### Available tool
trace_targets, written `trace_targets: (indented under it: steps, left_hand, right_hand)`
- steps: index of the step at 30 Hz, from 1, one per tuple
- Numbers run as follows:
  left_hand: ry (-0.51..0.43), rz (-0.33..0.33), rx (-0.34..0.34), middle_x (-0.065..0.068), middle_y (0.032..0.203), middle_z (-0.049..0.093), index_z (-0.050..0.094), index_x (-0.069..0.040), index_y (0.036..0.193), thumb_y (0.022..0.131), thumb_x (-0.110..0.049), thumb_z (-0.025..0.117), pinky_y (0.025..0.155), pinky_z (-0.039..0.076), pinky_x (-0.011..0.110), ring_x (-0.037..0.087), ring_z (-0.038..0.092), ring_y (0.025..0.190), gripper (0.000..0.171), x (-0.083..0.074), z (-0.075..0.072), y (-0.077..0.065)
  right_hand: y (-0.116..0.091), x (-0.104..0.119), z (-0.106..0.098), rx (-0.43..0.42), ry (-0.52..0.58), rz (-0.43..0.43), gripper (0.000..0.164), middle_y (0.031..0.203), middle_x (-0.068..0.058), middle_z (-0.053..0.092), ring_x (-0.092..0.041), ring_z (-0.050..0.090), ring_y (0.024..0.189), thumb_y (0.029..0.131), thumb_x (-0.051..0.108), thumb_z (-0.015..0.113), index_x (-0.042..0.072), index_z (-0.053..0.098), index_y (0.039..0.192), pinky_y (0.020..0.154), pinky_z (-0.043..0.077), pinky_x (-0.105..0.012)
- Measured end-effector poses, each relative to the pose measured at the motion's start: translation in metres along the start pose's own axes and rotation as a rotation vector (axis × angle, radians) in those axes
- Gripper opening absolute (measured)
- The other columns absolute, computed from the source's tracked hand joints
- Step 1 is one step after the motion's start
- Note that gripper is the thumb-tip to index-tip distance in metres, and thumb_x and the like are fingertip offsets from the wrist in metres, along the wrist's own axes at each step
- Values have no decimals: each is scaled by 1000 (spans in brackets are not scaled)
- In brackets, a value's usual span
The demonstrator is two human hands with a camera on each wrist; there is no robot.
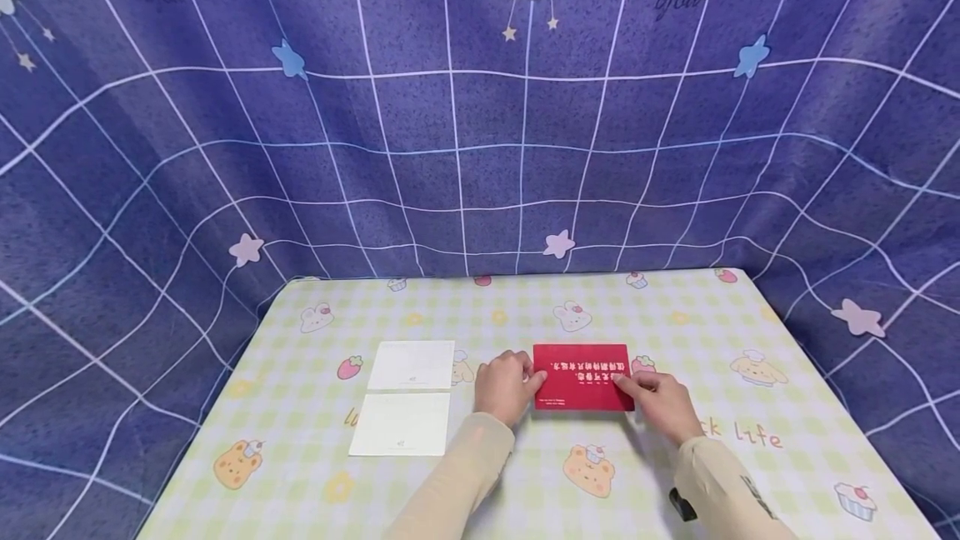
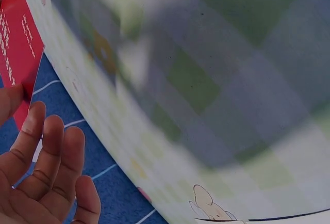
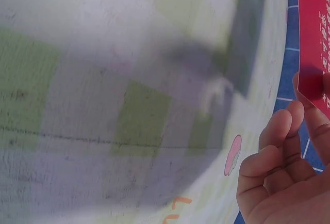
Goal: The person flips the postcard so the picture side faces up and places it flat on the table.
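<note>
A red card (image 1: 581,357) with rows of white lettering is held up a little above the table, and the lettering looks upside down in the head view. At its left edge my left hand (image 1: 508,386) pinches it between thumb and index finger. My right hand (image 1: 658,401) grips the opposite edge the same way, with the thumb on the printed face. In the left wrist view the card (image 2: 23,43) shows at the upper left, the other fingers of the left hand (image 2: 49,167) curving beside it. The right wrist view shows the card (image 3: 312,33) above the right hand (image 3: 289,177).
Left of the hands lie two white cards or one folded sheet, an upper panel (image 1: 412,365) and a lower panel (image 1: 401,423). A checked tablecloth (image 1: 285,407) with cartoon prints covers the table. Behind hangs a blue gridded curtain (image 1: 487,115).
</note>
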State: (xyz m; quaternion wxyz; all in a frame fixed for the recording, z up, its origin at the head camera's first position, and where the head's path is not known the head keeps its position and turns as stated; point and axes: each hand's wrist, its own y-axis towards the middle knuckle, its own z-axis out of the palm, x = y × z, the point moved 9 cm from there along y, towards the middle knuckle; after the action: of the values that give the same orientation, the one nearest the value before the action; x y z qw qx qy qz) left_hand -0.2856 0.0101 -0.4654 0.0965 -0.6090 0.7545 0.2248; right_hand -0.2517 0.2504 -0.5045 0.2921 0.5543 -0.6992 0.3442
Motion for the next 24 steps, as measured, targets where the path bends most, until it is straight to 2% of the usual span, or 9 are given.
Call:
trace_targets:
  steps: [5,8,24]
  left_hand:
    - [12,2,9,-7,64,48,63,-16,74,87,-33,81,69,44,33,10,47,59,28,-3,3,0]
    - [15,4,14,-7,63,48,63,-16,74,87,-33,81,69,44,33,10,47,59,28,-4,6,0]
    - [15,6,29,-7,63,49,62,-15,74,86,-33,83,67,43,31,10,48,59,30,-15,20,-1]
  right_hand:
    - [-1,-2,-3,-6,4,-2,40,71,-2,56,-19,48,73,97,36,68,7,60,72,65,37,-32]
    - [0,-5,-4,-1,-1,0,38,69,-2,56,-18,49,71,98,36,67,8,61,72,64,37,-32]
    - [2,-18,-11,-4,-60,32,34,76,-1,59,-20,51,77,99,37,65,9,67,79,65,38,-32]
